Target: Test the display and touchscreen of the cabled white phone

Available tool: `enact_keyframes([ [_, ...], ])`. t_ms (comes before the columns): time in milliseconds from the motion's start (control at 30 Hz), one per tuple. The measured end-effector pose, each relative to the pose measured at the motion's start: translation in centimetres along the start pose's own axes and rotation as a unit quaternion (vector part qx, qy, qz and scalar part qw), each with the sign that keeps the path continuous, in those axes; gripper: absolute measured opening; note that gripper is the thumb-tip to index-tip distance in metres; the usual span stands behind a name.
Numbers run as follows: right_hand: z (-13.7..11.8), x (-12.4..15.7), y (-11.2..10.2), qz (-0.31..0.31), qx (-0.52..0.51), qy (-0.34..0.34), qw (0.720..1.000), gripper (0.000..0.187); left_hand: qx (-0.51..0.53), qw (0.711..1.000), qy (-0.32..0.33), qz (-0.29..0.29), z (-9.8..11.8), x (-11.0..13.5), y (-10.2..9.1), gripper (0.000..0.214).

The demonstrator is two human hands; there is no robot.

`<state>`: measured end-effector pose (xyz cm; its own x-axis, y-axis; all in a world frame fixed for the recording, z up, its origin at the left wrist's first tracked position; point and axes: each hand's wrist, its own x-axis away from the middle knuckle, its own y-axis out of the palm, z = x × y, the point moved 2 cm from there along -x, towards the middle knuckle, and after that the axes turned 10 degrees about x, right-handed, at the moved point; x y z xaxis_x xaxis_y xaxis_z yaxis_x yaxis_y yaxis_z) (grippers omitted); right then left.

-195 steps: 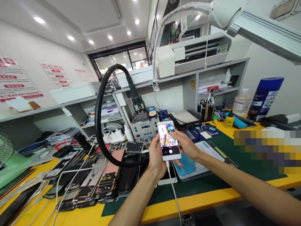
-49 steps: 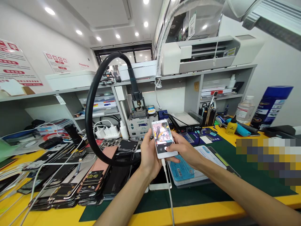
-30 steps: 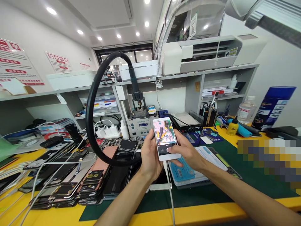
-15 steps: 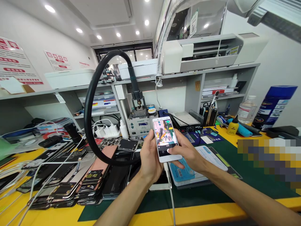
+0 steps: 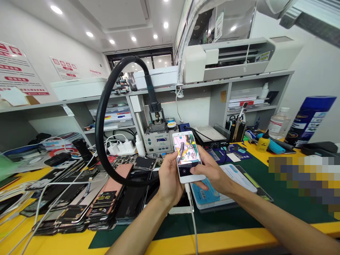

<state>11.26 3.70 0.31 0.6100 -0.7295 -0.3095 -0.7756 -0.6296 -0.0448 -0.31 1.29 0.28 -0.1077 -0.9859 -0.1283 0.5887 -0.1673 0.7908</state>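
A white smartphone (image 5: 188,156) is held upright above the bench, its screen showing what looks like a camera view. My left hand (image 5: 170,175) grips its left edge, with the thumb lying at the screen's side. My right hand (image 5: 214,171) holds the lower right edge, and its thumb rests on the lower part of the screen. A white cable (image 5: 193,216) runs from the phone's bottom end down over the bench edge. Beneath the hands lie a blue-and-white packet (image 5: 208,193) and a dark phone, partly hidden.
Stacks of phone parts (image 5: 106,202) fill the left, with loose white cables across them. A thick black hose (image 5: 99,117) arches up from a hot-air station (image 5: 158,141). At right stand a yellow bottle (image 5: 262,142), a clear bottle (image 5: 278,124) and a blue spray can (image 5: 309,120).
My left thumb has moved onto the phone's left screen edge. The picture on the screen has shifted slightly. Both hands stay in place around the phone.
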Motion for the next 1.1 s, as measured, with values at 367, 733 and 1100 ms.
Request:
enact_keyframes([
  [367,-0.02,-0.01,0.07,0.003,0.006,0.000,1.000,0.044,0.012,1.000,-0.013,0.009,-0.27,-0.19,-0.54,0.037],
  [733,-0.03,-0.06,-0.04,-0.003,-0.019,-0.003,1.000,0.047,0.012,1.000,-0.011,0.015,-0.35,-0.20,-0.52,0.035],
  [1100,-0.09,-0.38,-0.45,-0.023,-0.078,0.020,0.997,0.059,0.018,1.000,-0.025,0.002,0.07,-0.17,-0.42,0.046],
])
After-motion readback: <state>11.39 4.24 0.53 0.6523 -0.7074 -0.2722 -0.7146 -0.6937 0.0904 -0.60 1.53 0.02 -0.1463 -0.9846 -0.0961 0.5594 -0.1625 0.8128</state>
